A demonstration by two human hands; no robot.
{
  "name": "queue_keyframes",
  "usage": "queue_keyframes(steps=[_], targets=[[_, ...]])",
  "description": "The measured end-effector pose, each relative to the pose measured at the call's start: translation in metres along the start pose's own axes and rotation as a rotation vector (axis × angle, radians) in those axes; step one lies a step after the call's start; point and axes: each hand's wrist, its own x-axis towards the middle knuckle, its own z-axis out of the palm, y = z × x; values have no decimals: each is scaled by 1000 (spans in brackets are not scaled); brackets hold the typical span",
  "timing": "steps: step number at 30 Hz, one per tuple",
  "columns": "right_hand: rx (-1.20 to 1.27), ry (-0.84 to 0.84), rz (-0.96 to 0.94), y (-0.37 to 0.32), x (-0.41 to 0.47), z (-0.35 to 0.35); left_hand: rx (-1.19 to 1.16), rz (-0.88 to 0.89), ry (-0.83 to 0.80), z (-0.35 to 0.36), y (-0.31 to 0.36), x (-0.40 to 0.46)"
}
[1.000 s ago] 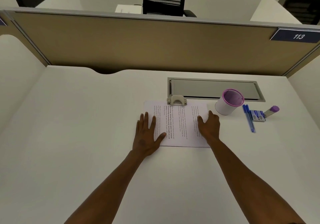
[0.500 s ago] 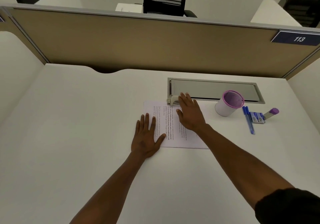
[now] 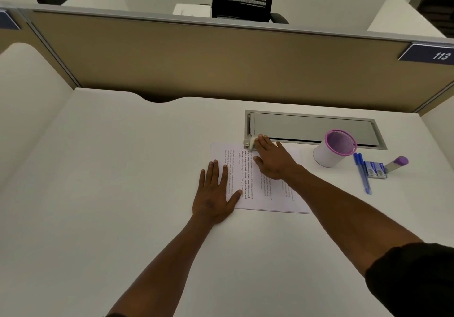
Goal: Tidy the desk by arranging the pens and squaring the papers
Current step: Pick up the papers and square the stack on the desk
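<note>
A stack of printed papers (image 3: 248, 181) lies flat on the white desk, mid-right. My left hand (image 3: 213, 198) rests flat on the stack's left edge, fingers spread. My right hand (image 3: 272, 159) reaches across the top of the papers, its fingertips touching a small beige stapler-like clip (image 3: 249, 143) at the stack's far edge; the fingers are extended, not curled around it. Two blue pens (image 3: 363, 174) lie side by side on the desk to the right, beside a white pen cup with a purple rim (image 3: 331, 149), which stands upright.
A small blue-and-white box (image 3: 375, 169) and a purple-capped tube (image 3: 398, 163) lie next to the pens. A grey cable tray (image 3: 312, 127) is set into the desk behind the cup. A tan partition (image 3: 221, 58) walls the back; white side panels flank the desk.
My right hand left the papers' right edge and moved forward and left over the stack to the beige clip. My left hand stayed flat on the left edge.
</note>
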Motion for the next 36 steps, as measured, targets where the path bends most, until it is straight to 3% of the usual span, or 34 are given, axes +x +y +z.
queue_keyframes(steps=[16,23,36], targets=[[13,-45,-42,10,20,2,-6,4,21,4,0,1],[108,53,-55,13,23,-7,3,-1,18,4,0,1],[70,63,10,0,20,-27,-3,-6,-4,-1,1,0]])
